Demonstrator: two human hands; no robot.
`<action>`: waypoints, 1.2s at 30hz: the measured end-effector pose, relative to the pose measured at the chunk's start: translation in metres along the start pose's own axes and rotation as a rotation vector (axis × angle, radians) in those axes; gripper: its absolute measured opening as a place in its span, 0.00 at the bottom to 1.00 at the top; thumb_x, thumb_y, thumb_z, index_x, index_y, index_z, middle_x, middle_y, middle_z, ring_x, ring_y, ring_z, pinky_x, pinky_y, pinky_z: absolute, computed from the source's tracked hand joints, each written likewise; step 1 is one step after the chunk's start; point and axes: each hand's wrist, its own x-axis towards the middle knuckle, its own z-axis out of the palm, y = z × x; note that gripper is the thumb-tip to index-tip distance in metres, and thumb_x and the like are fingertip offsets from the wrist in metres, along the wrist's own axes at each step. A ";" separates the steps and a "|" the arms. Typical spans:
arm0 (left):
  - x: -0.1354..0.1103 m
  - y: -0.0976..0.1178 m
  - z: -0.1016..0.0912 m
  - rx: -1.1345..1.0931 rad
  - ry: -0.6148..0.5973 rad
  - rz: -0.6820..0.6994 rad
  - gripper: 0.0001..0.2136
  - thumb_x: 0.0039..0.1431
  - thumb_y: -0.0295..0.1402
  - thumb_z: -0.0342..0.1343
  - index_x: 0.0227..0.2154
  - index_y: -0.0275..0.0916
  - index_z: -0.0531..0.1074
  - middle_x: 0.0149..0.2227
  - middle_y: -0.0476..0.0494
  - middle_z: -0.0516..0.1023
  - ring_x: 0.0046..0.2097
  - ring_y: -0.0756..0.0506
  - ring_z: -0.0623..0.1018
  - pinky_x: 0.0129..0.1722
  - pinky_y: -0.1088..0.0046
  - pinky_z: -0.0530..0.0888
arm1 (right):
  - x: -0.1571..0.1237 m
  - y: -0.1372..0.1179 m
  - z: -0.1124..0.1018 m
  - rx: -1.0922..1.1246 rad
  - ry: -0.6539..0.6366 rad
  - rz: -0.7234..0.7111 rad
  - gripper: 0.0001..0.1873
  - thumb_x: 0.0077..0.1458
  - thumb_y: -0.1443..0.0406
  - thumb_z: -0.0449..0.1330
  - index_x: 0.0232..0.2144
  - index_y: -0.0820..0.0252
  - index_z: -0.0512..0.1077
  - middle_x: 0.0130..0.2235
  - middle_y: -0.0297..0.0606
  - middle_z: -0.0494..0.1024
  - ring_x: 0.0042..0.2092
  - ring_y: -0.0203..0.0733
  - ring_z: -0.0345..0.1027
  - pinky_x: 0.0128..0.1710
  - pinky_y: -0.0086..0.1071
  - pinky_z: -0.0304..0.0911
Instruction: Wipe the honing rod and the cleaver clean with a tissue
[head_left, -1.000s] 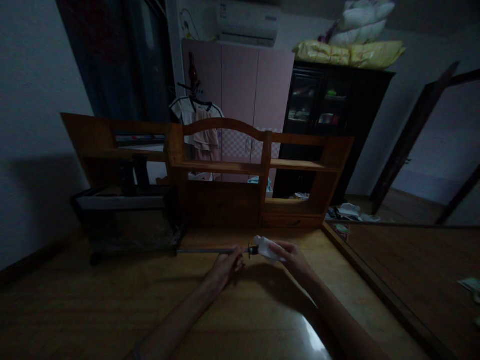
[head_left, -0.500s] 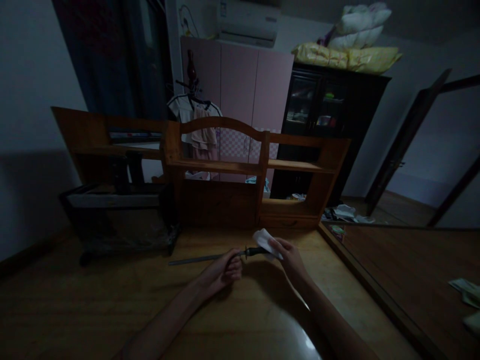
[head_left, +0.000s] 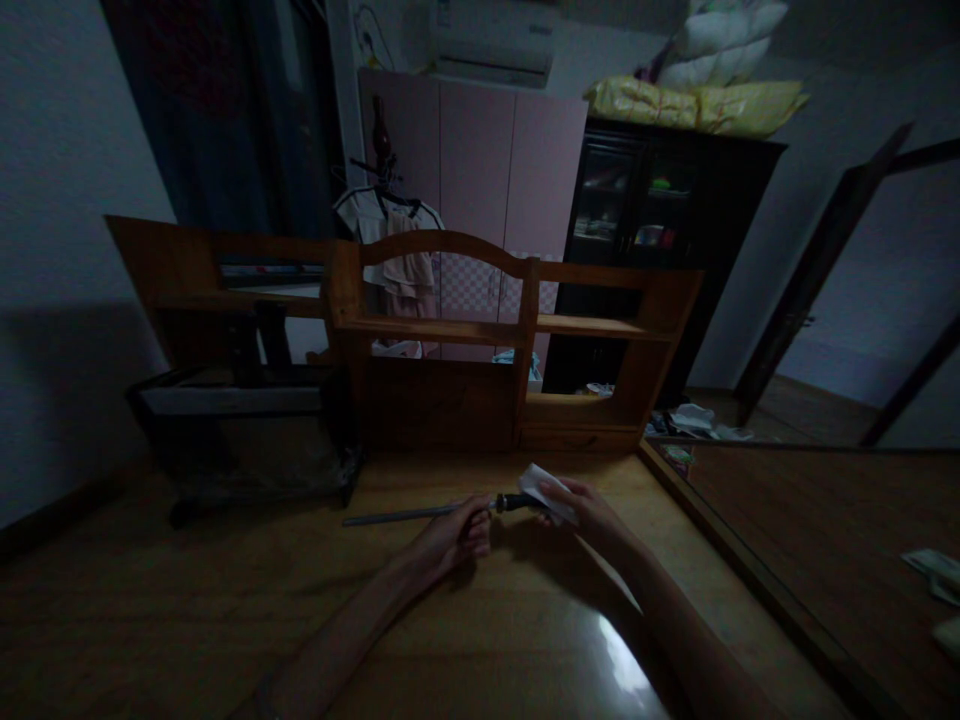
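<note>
A sharpening steel [head_left: 401, 516], a long grey rod with a dark handle and a metal collar, is held level above the wooden desktop, its tip to the left. My left hand [head_left: 459, 535] is closed around the rod just short of the collar. At the handle end, my right hand [head_left: 581, 512] grips a white tissue [head_left: 538, 482] that lies over the handle's end and partly hides it. The fingers under the tissue are partly hidden.
A wooden shelf unit [head_left: 442, 330] lines the desk's far side. On the left stands a black case-like object [head_left: 247, 430] with clear plastic wrap. A raised wooden edge [head_left: 720, 540] bounds the desk on the right, with a brown surface beyond.
The tissue and my right hand have shifted slightly to the right, and the tissue now lies differently over the handle. My left hand keeps its grip on the rod, also slightly further right.
</note>
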 end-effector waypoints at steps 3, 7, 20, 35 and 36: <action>0.000 0.000 0.002 -0.040 -0.030 -0.002 0.21 0.51 0.43 0.62 0.18 0.39 0.56 0.16 0.59 0.52 0.18 0.56 0.52 0.20 0.77 0.54 | 0.004 0.005 -0.002 -0.048 0.062 -0.015 0.23 0.49 0.48 0.61 0.30 0.65 0.75 0.23 0.36 0.75 0.23 0.35 0.65 0.24 0.28 0.56; 0.001 -0.002 0.005 -0.064 -0.019 0.039 0.20 0.50 0.42 0.63 0.20 0.39 0.57 0.16 0.60 0.52 0.18 0.57 0.51 0.19 0.78 0.52 | 0.007 0.007 -0.001 -0.122 0.116 -0.038 0.24 0.50 0.47 0.58 0.28 0.64 0.75 0.21 0.36 0.75 0.21 0.36 0.66 0.21 0.27 0.56; 0.006 -0.005 -0.004 -0.057 0.023 0.067 0.20 0.50 0.43 0.62 0.19 0.38 0.57 0.16 0.59 0.53 0.18 0.57 0.53 0.19 0.78 0.57 | 0.012 0.013 -0.017 -0.071 0.227 0.013 0.20 0.49 0.51 0.60 0.28 0.64 0.75 0.22 0.38 0.77 0.22 0.41 0.70 0.21 0.31 0.63; 0.009 -0.001 -0.012 -0.255 -0.033 0.045 0.19 0.54 0.38 0.58 0.17 0.39 0.55 0.14 0.58 0.52 0.16 0.56 0.53 0.18 0.78 0.55 | 0.018 0.019 -0.009 0.434 0.078 0.050 0.20 0.56 0.52 0.55 0.39 0.63 0.74 0.35 0.43 0.79 0.32 0.42 0.73 0.36 0.34 0.68; 0.009 0.000 -0.013 -0.261 -0.035 0.041 0.19 0.54 0.38 0.58 0.17 0.39 0.54 0.14 0.58 0.52 0.16 0.56 0.54 0.18 0.78 0.55 | 0.018 0.018 -0.010 0.438 0.098 0.055 0.20 0.56 0.52 0.55 0.39 0.63 0.74 0.34 0.42 0.79 0.31 0.42 0.73 0.35 0.34 0.68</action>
